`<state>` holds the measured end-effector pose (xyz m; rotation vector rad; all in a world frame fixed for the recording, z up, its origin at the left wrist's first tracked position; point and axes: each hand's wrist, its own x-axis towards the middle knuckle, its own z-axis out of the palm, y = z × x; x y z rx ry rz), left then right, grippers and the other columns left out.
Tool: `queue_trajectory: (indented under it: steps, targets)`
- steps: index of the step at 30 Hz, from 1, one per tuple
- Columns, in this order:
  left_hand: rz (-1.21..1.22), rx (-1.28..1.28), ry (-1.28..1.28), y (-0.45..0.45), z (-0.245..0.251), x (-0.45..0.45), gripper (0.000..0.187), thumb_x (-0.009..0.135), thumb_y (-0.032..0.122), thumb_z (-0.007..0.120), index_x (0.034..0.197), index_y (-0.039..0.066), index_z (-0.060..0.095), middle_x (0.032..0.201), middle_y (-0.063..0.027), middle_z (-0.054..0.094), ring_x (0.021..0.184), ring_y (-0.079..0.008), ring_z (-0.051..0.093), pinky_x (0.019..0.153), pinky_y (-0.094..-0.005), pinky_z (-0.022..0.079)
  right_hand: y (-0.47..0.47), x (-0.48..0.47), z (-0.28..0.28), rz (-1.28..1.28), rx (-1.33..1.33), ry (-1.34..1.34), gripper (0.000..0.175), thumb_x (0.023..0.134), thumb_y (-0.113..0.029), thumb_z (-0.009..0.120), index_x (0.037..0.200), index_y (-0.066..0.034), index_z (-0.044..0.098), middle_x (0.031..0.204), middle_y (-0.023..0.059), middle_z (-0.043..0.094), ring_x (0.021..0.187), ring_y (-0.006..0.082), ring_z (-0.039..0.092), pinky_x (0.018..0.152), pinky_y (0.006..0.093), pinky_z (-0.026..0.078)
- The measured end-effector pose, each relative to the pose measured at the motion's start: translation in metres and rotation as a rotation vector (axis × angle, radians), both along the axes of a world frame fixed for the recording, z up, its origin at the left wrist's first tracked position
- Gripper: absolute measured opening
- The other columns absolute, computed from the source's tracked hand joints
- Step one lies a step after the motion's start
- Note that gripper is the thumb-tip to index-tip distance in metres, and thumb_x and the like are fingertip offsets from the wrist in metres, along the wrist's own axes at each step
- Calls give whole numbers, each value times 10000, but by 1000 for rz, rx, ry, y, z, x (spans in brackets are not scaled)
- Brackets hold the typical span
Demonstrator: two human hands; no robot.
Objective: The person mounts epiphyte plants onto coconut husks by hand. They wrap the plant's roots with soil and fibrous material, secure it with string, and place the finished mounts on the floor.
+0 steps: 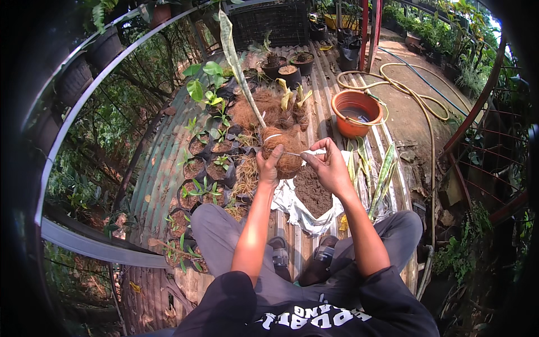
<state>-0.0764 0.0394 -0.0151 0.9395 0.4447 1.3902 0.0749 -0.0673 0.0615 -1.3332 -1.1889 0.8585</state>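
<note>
A ball of brown coconut fibre point(290, 139) is held up in my left hand point(269, 165), whose thumb presses on its near side. White string is wound around the ball. Out of its top rises one long snake plant leaf point(240, 67), tilted to the left. My right hand point(327, 164) pinches the string point(290, 153) between thumb and finger, drawn out to the right of the ball. Below the hands, a heap of dark soil point(313, 191) lies on a white plastic sheet point(303, 219). The far side of the ball is hidden.
Potted seedlings in black bags point(206, 189) stand on the left. Loose coconut fibre point(252, 109) and fibre-wrapped plants point(292, 105) lie beyond. An orange bucket of water point(357, 113) stands at right, near a coiled hose point(404, 84). Cut snake plant leaves point(383, 177) lie beside the sheet.
</note>
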Motion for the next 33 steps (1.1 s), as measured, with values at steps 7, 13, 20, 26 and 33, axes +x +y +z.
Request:
queue_trajectory:
  steps: [7,13,20,26,33]
  targets:
    - [-309,-176,-104,-7,0,-7,779,892,679,522,1305,20,497,1200,-187,619,1044,-300,652,869,-431,577,10,-6,-14,84,-15,87,382,897,-173,726,1190,4,556,762,59,675,663,53,576,579,241,449]
    - [8,-219,110,5,-3,5,848,899,749,421,1295,3,500,1143,-183,644,965,-293,684,827,-434,595,12,-10,-16,11,-14,-64,306,927,-182,692,1103,60,626,776,71,708,693,54,601,609,231,465]
    - [-78,-206,206,7,-16,9,837,851,651,643,1366,12,479,1337,-114,537,1232,-210,483,1073,-393,354,28,-7,-50,-117,245,-155,291,940,-131,680,1108,94,606,794,70,716,707,58,612,599,244,483]
    - [1,-184,91,-4,6,11,638,770,227,836,1290,-2,547,1173,-100,640,1031,-204,612,929,-336,476,-1,-22,-11,-139,215,-494,340,867,-150,752,1077,52,576,576,148,575,493,176,558,498,321,417]
    - [-26,-90,73,12,-9,-2,586,820,234,753,1292,-13,509,1139,-156,647,928,-270,687,798,-407,596,-10,-18,18,-194,204,-457,344,857,-142,747,1012,-19,466,567,164,581,539,376,612,505,425,435]
